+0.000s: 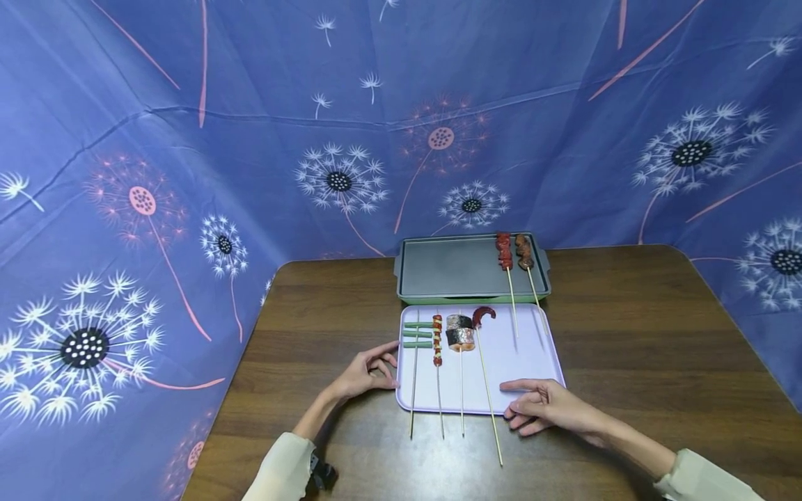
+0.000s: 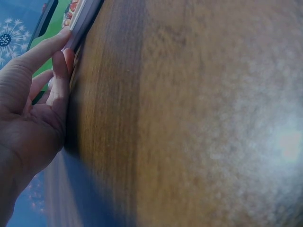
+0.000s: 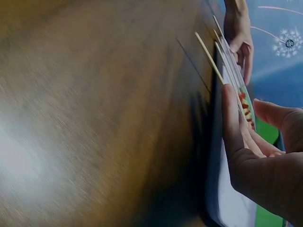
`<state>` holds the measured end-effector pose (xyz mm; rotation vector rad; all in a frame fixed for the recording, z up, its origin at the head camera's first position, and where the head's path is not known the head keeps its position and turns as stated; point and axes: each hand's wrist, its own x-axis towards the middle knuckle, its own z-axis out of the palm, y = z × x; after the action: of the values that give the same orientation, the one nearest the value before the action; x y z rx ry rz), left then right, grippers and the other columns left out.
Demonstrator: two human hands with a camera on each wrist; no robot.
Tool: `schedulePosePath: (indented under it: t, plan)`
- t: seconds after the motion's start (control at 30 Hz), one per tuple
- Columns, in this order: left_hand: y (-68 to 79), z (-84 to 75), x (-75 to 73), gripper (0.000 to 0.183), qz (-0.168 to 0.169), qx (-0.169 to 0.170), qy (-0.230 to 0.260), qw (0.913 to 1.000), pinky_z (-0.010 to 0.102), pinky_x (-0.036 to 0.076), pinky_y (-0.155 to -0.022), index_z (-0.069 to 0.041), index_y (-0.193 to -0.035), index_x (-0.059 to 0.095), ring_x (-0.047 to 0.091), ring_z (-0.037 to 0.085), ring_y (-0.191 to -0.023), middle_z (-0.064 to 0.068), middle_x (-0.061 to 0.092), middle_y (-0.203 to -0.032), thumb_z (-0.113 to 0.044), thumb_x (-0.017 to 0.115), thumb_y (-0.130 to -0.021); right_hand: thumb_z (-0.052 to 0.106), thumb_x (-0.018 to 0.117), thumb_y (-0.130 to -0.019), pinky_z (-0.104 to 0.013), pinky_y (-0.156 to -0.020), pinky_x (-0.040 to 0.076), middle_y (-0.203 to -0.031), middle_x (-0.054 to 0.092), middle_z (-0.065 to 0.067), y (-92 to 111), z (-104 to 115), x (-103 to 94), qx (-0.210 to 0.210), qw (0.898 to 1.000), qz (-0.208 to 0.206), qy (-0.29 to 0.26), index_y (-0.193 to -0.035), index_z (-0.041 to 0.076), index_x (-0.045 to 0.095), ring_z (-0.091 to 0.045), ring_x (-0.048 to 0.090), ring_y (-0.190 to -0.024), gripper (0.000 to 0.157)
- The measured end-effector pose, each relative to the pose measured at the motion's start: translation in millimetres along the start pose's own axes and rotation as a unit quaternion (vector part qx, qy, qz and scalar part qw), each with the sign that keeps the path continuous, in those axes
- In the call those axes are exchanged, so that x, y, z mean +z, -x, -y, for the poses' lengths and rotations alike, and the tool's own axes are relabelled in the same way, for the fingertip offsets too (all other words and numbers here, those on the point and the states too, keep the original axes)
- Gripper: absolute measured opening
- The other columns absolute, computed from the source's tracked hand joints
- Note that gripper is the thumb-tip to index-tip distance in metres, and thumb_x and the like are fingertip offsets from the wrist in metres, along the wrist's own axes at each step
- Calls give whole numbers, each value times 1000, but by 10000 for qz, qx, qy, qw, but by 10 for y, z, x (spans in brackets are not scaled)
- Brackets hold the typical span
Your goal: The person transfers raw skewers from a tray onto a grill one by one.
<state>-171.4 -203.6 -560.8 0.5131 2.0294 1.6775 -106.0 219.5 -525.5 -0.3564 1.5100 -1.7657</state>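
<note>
A pale lavender tray [image 1: 514, 355] lies on the table with skewers laid across it. From left, these are a skewer with green pieces [image 1: 418, 335], a thin red-and-yellow one [image 1: 437, 341], one with dark-wrapped rolls [image 1: 460, 332] and one with a dark red curled piece [image 1: 482, 316]. My left hand [image 1: 368, 370] touches the tray's left rim with its fingertips and thumb. Above the front right part of the tray is my right hand [image 1: 545, 409], fingers loosely bent and nothing held. In the right wrist view, its fingers [image 3: 230, 113] appear close to the skewer sticks.
Behind the tray stands a grey griddle [image 1: 447, 268] with a green base. A red meat skewer [image 1: 504, 252] and a brown meat skewer [image 1: 524, 252] lie on its right side, sticks reaching over the tray. A blue dandelion-print cloth [image 1: 263, 167] hangs around the wooden table [image 1: 639, 327].
</note>
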Motion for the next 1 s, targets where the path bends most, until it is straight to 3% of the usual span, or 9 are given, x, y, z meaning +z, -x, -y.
schedulePosePath:
  t: [0.33, 0.6, 1.0]
  plan:
    - [3, -11, 1, 83, -13, -13, 9, 10000, 15, 53, -70, 4, -154, 38, 66, 2, -82, 38, 56, -122, 9, 78, -82, 7, 51, -106, -37, -91, 60, -123, 71, -22, 12, -203, 196, 8, 9990, 197, -405, -151, -22, 12, -22, 72, -111, 66]
    - [-3, -10, -3, 83, -29, -27, 27, 10000, 15, 53, -70, 3, -155, 38, 66, 2, -81, 37, 57, -122, 8, 78, -83, 3, 59, -101, -41, -90, 61, -122, 70, -16, -1, -324, 390, 89, 9982, -219, -547, -154, -16, 8, -20, 70, -111, 76]
    - [10, 14, -5, 82, -24, 11, 31, 10000, 16, 54, -72, 5, -154, 38, 66, 3, -81, 38, 57, -121, 9, 78, -83, 0, 64, -97, -37, -86, 62, -118, 71, -14, -12, -410, 476, 86, 9970, -219, -737, -154, -15, 6, -21, 73, -102, 83]
